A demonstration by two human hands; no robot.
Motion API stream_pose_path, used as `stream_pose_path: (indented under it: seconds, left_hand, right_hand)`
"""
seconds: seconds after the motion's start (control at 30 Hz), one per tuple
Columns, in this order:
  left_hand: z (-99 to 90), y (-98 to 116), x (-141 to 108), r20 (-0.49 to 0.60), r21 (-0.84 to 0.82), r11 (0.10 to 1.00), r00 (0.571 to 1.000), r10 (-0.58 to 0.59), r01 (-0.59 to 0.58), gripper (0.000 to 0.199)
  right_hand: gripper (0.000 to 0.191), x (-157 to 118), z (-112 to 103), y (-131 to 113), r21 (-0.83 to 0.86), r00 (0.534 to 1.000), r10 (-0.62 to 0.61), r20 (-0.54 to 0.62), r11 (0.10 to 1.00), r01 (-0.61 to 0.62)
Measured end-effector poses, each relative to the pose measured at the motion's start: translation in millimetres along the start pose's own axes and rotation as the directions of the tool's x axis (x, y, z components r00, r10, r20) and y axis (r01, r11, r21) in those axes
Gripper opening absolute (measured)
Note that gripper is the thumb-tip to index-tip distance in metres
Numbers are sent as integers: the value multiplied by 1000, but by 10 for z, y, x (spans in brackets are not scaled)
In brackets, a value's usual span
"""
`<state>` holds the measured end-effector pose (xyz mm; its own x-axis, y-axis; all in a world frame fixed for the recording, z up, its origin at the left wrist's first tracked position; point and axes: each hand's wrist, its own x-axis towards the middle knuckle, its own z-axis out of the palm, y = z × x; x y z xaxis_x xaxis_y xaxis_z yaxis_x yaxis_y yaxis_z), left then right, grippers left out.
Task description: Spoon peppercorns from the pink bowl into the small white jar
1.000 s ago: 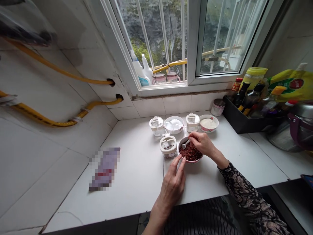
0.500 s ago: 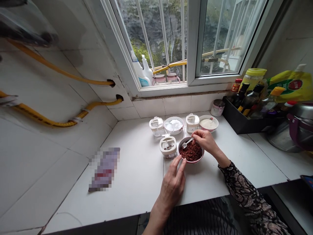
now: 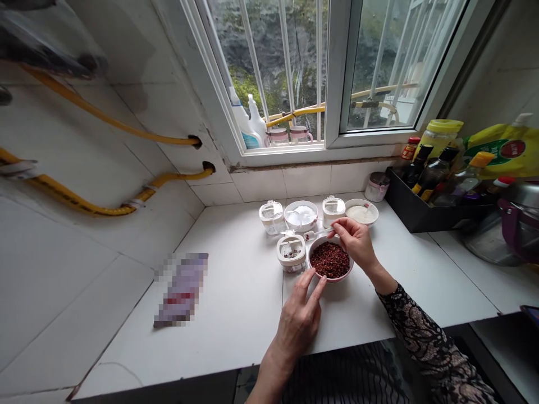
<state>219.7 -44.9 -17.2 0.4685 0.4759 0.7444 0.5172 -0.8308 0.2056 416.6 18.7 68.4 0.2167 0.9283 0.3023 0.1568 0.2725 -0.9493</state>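
Note:
In the head view, a bowl [image 3: 330, 260] of dark red Sichuan peppercorns stands on the white counter. My right hand [image 3: 356, 242] pinches the handle of a small clear-white spoon [image 3: 310, 235], its bowl end just over the far left rim, with a few dark bits in it. My left hand [image 3: 301, 314] has its fingers stretched out, fingertips touching the near left edge of the peppercorn bowl. Close beside that bowl on the left is a seasoning jar [image 3: 291, 253] with a pale-framed clear lid and a few peppercorns inside.
Behind stand a seasoning jar [image 3: 271, 216], a bowl of white grains [image 3: 301, 215], another jar [image 3: 333, 211] and a bowl of off-white powder [image 3: 362, 213]. A black box of bottles [image 3: 421, 210] and a metal pot [image 3: 490, 241] occupy the right side. A blurred purple packet [image 3: 182, 290] lies left.
My right hand has lifted the spoon out of the peppercorns and up to the far left rim. My left hand stays at the bowl. The view has shifted slightly.

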Motion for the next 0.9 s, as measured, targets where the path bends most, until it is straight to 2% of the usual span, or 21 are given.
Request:
stream_pose_path:
  seconds: [0.07, 0.13, 0.23, 0.37, 0.47, 0.57, 0.67, 0.9]
  left_hand:
    - [-3, -6, -3, 0, 2, 1000, 1000, 5, -5, 78]
    - [-10, -13, -6, 6, 5, 1000, 1000, 7, -7, 79]
    - [-23, -16, -7, 18, 7, 1000, 1000, 6, -6, 80]
    - [-32, -7, -1, 21, 5, 1000, 1000, 6, -6, 79]
    - [-31, 0, 4, 20, 4, 1000, 1000, -3, 2, 77]
    - [-26, 2, 5, 16, -3, 1000, 1000, -8, 8, 77]
    - [-20, 0, 3, 12, 0, 1000, 1000, -2, 2, 77]
    - [-25, 4, 1, 19, 10, 1000, 1000, -13, 12, 76]
  right_hand:
    - [23, -83, 99, -26, -50, 992, -126, 16, 991, 127]
    - [19, -154, 164, -43, -156, 969, -227, 99, 958, 241]
    - [19, -179, 145, -49, -240, 948, -281, 151, 920, 311]
    - [20, -64, -60, -30, -209, 974, -215, 65, 952, 224]
    - [17, 22, -188, -2, -303, 986, -121, 117, 941, 152]
    - [17, 34, -188, 30, -367, 982, -32, 188, 925, 100]
    - [18, 12, -123, 57, -357, 973, 14, 229, 931, 71]
    - [16, 72, -172, 81, -290, 985, 114, 133, 954, -71]
